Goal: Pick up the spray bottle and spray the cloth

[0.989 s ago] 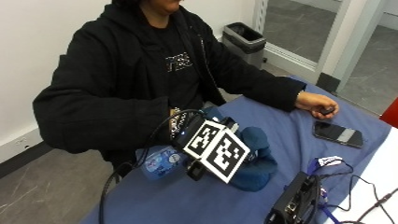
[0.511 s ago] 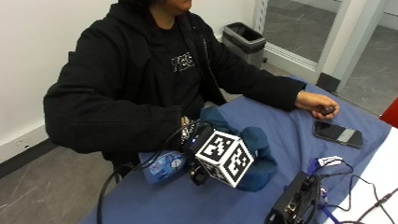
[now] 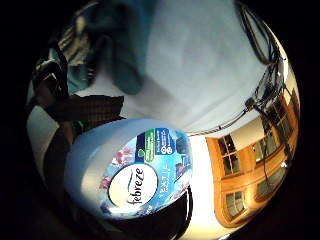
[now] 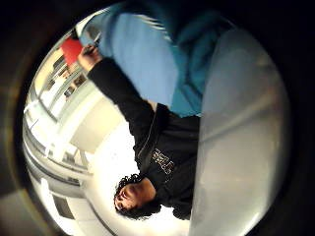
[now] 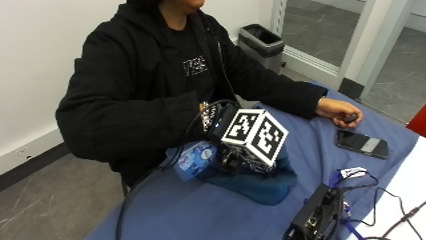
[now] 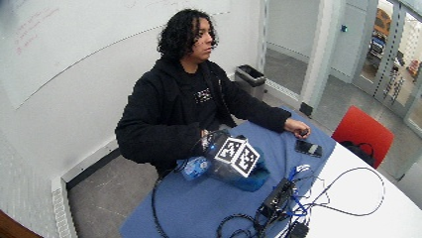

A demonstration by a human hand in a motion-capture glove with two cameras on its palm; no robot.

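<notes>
A person in a black hooded jacket sits at a bench covered in blue. Going from the left of the outside view, the spray bottle comes first: a pale bottle with a blue flowered label, lying tilted just above the bench with its labelled body sticking out past the right hand. That hand is largely hidden under its rig, so how its fingers sit cannot be told for sure; the little finger side palm view is filled by the bottle's label, and the thumb side palm view by the bottle's pale wall, so the bottle lies close against the palm. Directly beneath and just beyond the right hand is the cloth, a crumpled dark teal heap on the bench; the bottle lies just beside it. Further on, well apart from the right hand, the bare left hand rests on the bench, fingers curled around a small dark object. Just beyond that hand lies a phone, flat on the bench. Nearer the camera, a black box with cables stands at the bench's edge.
</notes>
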